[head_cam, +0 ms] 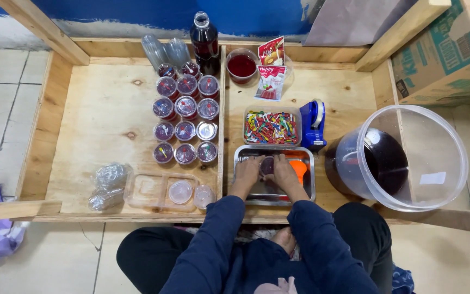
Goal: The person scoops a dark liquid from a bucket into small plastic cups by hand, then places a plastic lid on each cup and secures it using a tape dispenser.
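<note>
Pale floor tiles surrounded a low wooden work table point(110, 117) with raised plank edges and a blue wall at its far side. Seen from above, a person in dark blue sleeves sat at the near edge with both hands inside a metal tray point(240, 158) just right of the table's centre divider. Between the hands sat a small cup of dark red drink point(267, 165), on the tray floor. Left hand point(247, 170) curled against the cup's left side and right hand point(284, 171) curled against its right side, the fingers of both closed around it. An orange funnel point(298, 167) lay in the tray just right of the right hand. Beyond the tray sat a clear box of colourful little picks point(271, 128), with a blue tape dispenser point(313, 122) beside it on the right. Farther back stood a bowl of red liquid point(242, 65), two red sachets point(271, 68) and a dark bottle point(204, 43). Left of the divider, rows of filled lidded cups point(185, 109) stood close together, with stacked empty cups point(164, 50) behind them. Nearer, a clear lidded tray point(148, 190), a loose lid point(180, 191) and crumpled plastic point(107, 185) lay on the wood. A big clear bucket of dark drink point(403, 158) stood at the right.
</note>
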